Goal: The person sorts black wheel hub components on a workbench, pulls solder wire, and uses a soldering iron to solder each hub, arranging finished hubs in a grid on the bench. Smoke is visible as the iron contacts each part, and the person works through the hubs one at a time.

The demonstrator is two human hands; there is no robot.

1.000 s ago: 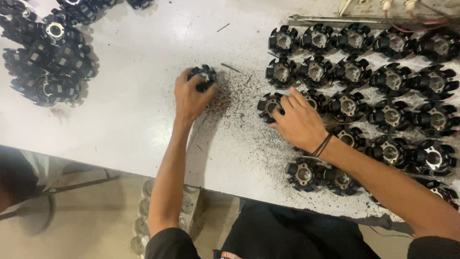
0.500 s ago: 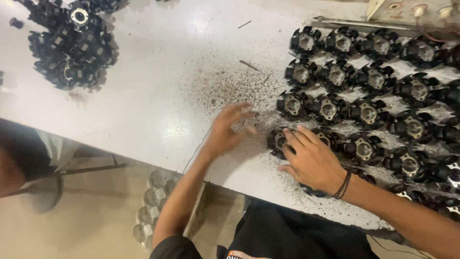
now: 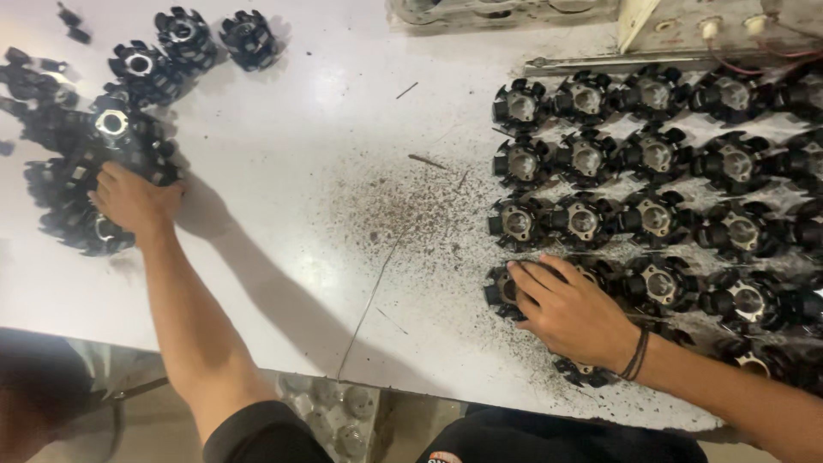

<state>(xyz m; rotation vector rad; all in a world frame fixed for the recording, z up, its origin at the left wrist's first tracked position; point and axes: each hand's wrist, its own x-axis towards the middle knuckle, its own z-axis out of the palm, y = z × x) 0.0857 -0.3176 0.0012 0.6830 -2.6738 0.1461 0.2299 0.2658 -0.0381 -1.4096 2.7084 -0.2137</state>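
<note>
Black parts (image 3: 506, 291) (half-hidden) — under hands (image 3: 570, 313)

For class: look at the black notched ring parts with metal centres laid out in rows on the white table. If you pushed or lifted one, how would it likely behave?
Each black notched ring part looks moulded and rigid, so it probably keeps its shape when gripped. It lies flat and low, so a push would likely slide it, not tip it. The metal centre suggests some weight for its size, and the right hand covers one easily.
</note>
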